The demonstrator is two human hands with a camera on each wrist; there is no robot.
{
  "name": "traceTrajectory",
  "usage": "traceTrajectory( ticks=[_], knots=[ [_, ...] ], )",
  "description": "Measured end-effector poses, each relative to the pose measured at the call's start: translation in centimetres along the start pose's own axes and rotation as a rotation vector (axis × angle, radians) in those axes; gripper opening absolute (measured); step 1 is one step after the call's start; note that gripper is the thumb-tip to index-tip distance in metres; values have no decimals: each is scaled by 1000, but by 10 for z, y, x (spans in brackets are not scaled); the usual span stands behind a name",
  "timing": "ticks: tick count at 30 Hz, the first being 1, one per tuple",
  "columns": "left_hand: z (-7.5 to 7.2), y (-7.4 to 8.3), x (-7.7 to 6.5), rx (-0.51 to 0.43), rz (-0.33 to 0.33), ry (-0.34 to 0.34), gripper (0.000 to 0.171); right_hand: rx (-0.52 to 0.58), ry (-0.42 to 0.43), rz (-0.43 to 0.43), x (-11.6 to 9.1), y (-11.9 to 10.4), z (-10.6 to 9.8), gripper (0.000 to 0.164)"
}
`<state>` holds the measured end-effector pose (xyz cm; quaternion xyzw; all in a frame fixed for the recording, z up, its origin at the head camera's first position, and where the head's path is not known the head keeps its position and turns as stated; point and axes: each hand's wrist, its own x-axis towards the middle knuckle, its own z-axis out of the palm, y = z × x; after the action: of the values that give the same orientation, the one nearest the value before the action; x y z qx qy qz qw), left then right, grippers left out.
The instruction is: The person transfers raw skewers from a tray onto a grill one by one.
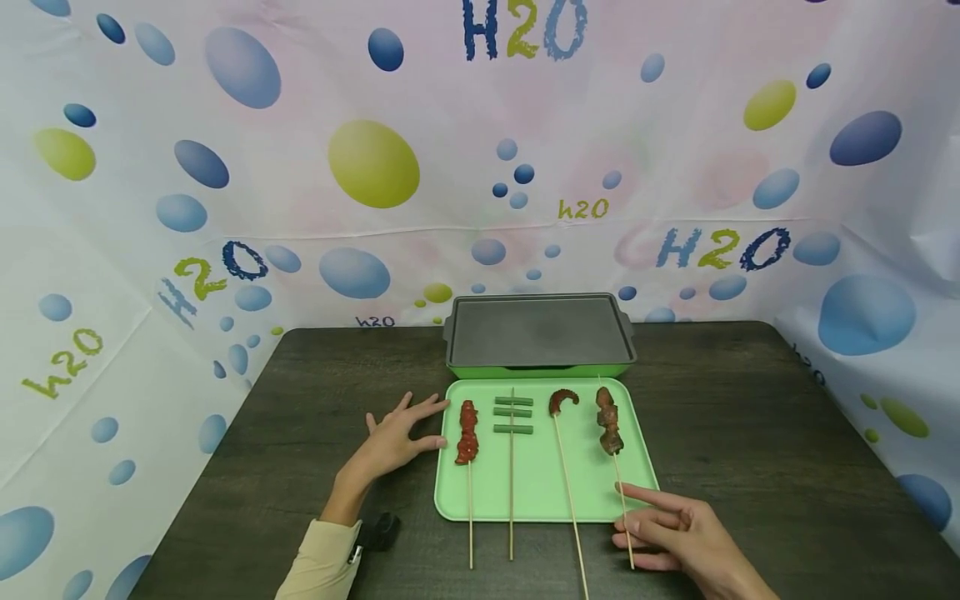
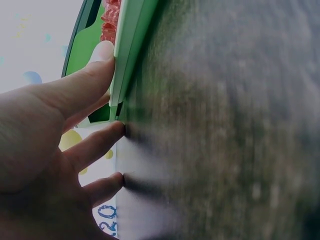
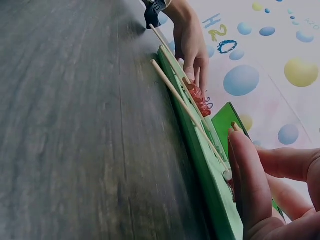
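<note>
A light green tray (image 1: 536,492) bears several skewers whose sticks overhang its front edge. My right hand (image 1: 678,533) pinches the lower stick of the brown meat skewer (image 1: 609,421) on the tray's right side; the stick's end shows by the fingertips in the right wrist view. My left hand (image 1: 393,437) has its fingers spread, thumb and index at the tray's left rim. Nearest it lies a red meat skewer (image 1: 467,433). Between the two are a skewer with three green bean-like pieces (image 1: 513,429) and one with a curled dark-red piece (image 1: 555,402).
Behind the tray stands a green electric griddle (image 1: 540,329) with a flat dark grey top. The dark wooden table (image 1: 750,433) extends on both sides. A white sheet with coloured dots (image 1: 285,167) hangs round the back and sides. A black wrist device (image 1: 381,533) is on the left wrist.
</note>
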<state>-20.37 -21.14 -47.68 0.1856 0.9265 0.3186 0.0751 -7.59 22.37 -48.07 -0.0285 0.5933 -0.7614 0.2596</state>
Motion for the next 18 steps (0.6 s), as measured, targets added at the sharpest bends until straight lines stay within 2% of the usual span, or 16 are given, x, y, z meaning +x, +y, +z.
traceTrajectory(
  ticks=[5, 12, 18],
  knots=[
    [1, 1, 1, 16, -14, -2, 66, -71, 65, 20, 7, -4, 8, 48],
    [2, 1, 3, 18, -24, 3, 66, -110, 45, -3, 17, -10, 21, 53],
    [2, 1, 1, 8, -30, 2, 66, -137, 77, -15, 28, -13, 37, 60]
  ],
)
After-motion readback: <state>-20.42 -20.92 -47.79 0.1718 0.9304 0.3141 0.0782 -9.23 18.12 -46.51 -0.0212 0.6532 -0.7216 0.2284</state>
